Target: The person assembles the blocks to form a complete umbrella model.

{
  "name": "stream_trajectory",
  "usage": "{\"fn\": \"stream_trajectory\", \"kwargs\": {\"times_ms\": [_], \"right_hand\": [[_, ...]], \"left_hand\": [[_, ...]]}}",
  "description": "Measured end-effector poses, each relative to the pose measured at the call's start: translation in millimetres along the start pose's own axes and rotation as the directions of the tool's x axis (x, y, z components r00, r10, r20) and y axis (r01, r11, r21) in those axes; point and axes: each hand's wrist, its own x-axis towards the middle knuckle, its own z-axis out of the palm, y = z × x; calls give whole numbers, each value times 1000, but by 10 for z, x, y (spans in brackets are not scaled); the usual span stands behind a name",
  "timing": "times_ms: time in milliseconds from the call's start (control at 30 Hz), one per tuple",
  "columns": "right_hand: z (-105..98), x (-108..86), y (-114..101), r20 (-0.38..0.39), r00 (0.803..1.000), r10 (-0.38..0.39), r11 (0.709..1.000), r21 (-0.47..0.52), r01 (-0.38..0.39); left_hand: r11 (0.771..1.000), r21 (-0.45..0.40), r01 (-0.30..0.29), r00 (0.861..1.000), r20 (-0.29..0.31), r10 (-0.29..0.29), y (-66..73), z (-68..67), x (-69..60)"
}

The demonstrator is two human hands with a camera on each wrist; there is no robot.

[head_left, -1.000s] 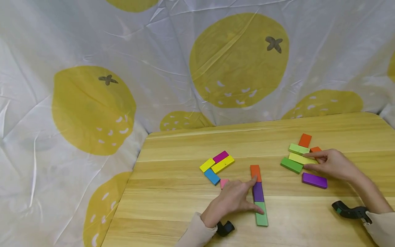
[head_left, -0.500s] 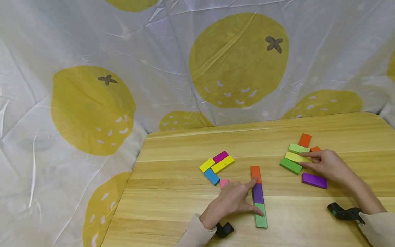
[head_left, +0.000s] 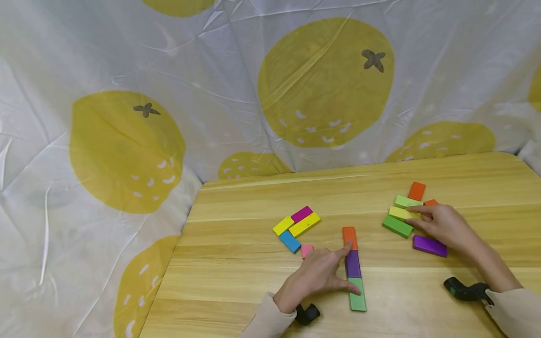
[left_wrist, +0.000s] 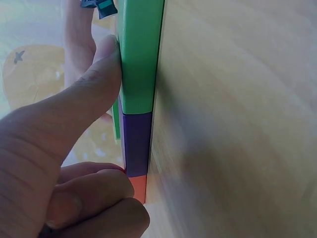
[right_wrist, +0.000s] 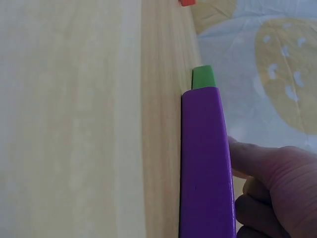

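My left hand (head_left: 317,272) spans a straight row of flat blocks. Its thumb touches the green block (head_left: 357,300) at the near end, and its index fingertip rests on the orange block (head_left: 349,234) at the far end. Between them lies a dark purple block (head_left: 353,265). Over on the right, my right hand (head_left: 448,226) pinches a pale yellow block (head_left: 396,213) between thumb and fingertips. That block sits between a light green block (head_left: 405,202) and a darker green block (head_left: 397,227); its right end is hidden by the fingers.
A bright purple block (head_left: 429,245) lies below the right hand, red-orange blocks (head_left: 417,190) beyond it. Left of the row are yellow (head_left: 305,225), magenta (head_left: 302,214), blue (head_left: 290,241) and partly hidden pink (head_left: 307,250) blocks. A lemon-print cloth (head_left: 236,70) hangs behind the table (head_left: 236,206).
My right hand has moved left, and the pale yellow block has slid left with it between the two green blocks. The left hand stays nearly still on the row.
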Motion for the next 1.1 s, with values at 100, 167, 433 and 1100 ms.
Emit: {"fn": "stream_trajectory", "kwargs": {"times_ms": [100, 167, 433, 1100], "right_hand": [[-13, 3, -42, -33, 999, -21, 1000, -12, 21], [-16, 18, -111, -65, 997, -37, 999, 2, 37], [191, 160, -637, -21, 995, -93, 988, 124, 95], [454, 197, -758, 115, 991, -72, 996, 59, 65]], "left_hand": [[1000, 1, 4, 1000, 11, -4, 2, -2, 1], [1000, 3, 7, 1000, 20, -7, 4, -6, 3], [1000, 8, 20, 998, 67, -21, 44, -22, -15], [998, 61, 8, 999, 31, -10, 92, -21, -24]]}}
